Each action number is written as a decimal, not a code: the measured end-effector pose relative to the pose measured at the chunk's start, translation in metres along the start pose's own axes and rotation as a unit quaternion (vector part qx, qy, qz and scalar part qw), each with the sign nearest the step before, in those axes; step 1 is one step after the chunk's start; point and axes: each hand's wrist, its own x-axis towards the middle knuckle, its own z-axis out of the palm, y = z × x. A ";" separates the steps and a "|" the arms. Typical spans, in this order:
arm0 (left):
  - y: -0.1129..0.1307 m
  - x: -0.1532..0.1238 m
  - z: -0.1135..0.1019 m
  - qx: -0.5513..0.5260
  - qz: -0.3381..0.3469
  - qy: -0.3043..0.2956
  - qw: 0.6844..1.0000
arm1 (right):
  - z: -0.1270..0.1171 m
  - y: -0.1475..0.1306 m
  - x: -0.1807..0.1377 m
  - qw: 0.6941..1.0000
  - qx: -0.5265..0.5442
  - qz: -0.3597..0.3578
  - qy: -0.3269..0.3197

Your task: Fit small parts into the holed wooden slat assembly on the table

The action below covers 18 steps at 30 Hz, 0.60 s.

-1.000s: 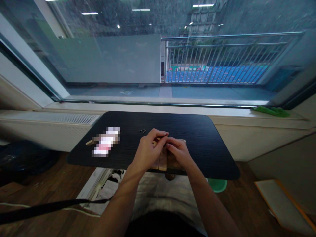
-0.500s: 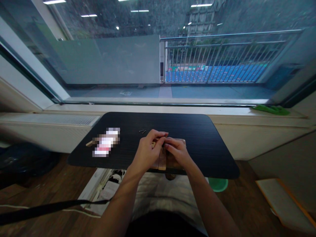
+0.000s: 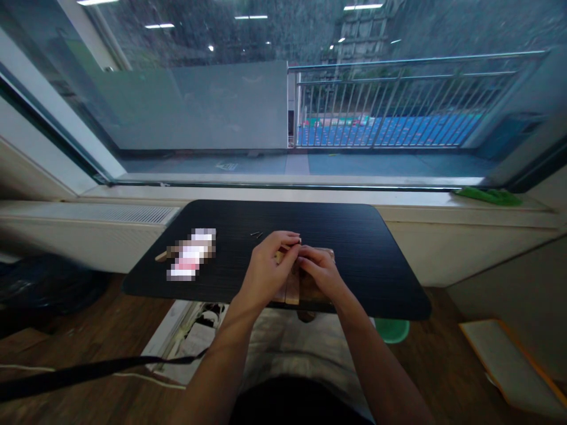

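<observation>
Both of my hands meet over some wooden pieces at the front middle of the black table [image 3: 354,236]. My left hand [image 3: 270,265] is closed, its thumb and fingers pinching a small wooden piece [image 3: 279,256] that is mostly covered. Close against it, my right hand [image 3: 322,271] has its thumb and fingers drawn together; what lies between them is hidden. Beneath the hands, a light wooden strip [image 3: 292,291] reaches toward the table's front edge. A darker brown wooden block [image 3: 310,290] lies on its right, partly under my right hand.
Small nails or screws [image 3: 256,235] lie behind my left hand. On the table's left side are a pixelated bright object [image 3: 190,255] and a wooden stick [image 3: 162,256]. A green cloth [image 3: 487,196] rests on the windowsill. Below the table stands a green basin [image 3: 392,331].
Both hands stay together over the wood, with only a slight shift of the fingers. The view has moved very little.
</observation>
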 end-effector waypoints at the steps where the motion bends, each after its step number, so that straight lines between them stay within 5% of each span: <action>1: -0.001 0.000 0.000 0.010 0.012 0.007 1.000 | 0.000 -0.001 0.000 1.000 -0.001 0.001 0.002; 18: -0.005 -0.003 0.002 0.021 0.019 0.013 1.000 | 0.003 -0.002 -0.001 1.000 0.003 -0.015 0.027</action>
